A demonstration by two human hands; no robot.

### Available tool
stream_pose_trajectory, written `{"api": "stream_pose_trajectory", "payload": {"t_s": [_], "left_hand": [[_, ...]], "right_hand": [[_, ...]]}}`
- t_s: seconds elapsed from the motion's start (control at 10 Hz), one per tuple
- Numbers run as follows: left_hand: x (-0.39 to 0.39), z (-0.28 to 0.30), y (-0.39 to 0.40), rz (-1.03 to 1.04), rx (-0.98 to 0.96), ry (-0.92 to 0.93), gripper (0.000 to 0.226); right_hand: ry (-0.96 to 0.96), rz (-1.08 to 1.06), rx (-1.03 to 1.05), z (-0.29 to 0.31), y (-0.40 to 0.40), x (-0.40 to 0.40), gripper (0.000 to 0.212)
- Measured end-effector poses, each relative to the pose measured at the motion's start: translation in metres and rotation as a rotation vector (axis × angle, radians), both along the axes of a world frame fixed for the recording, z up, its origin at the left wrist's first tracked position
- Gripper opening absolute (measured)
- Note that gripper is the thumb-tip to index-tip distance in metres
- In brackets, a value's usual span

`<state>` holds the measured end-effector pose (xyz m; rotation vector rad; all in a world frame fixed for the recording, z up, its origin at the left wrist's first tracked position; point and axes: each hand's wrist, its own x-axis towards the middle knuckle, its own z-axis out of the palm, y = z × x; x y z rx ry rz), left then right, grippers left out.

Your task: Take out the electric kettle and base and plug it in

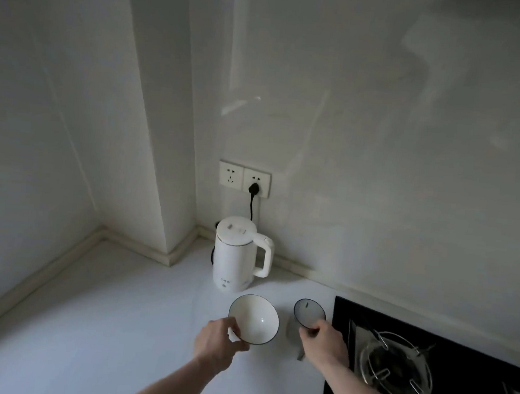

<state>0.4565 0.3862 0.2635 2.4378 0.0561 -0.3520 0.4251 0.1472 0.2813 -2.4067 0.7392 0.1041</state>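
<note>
A white electric kettle [238, 252] stands upright near the back wall on the white counter [93, 323], handle to the right. Its base is hidden beneath it. A black cord rises from behind it to a black plug [254, 188] seated in the right-hand wall socket [256, 182]. In front of the kettle, my left hand [219, 341] grips the near rim of a white bowl [257, 318], which is tilted. My right hand [323, 341] holds a grey glass cup [308, 312] by its near rim, to the right of the bowl.
A free socket [230, 175] sits left of the used one. A black gas hob [426, 365] with a metal pan support fills the counter's right side, close to my right arm. A wall column juts out at the back left corner.
</note>
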Motion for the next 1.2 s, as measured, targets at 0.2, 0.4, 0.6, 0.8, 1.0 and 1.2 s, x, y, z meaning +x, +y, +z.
{"api": "stream_pose_trajectory", "payload": {"t_s": [0.2,0.4,0.6,0.8,1.0,1.2], "left_hand": [[0.048,-0.018,-0.031,-0.094,-0.009,0.023,0.036],[0.083,-0.033,-0.058,-0.12,-0.009,0.037,0.034],[0.11,-0.048,-0.073,-0.105,-0.018,0.067,0.033],[0.121,-0.057,-0.083,-0.113,-0.043,0.073,0.033],[0.129,-0.056,-0.088,-0.181,0.007,0.064,0.034],[0.125,-0.055,-0.077,-0.256,0.01,0.018,0.051]], "right_hand": [[0.004,-0.13,-0.042,-0.015,-0.02,0.02,0.027],[0.012,-0.195,-0.035,-0.025,-0.037,0.043,0.023],[0.004,-0.191,-0.033,-0.041,-0.047,0.065,0.019],[0.038,-0.179,-0.075,-0.044,-0.048,0.078,0.029],[0.048,-0.167,-0.052,-0.045,-0.05,0.08,0.032],[0.011,-0.153,-0.018,-0.031,-0.043,0.071,0.028]]}}
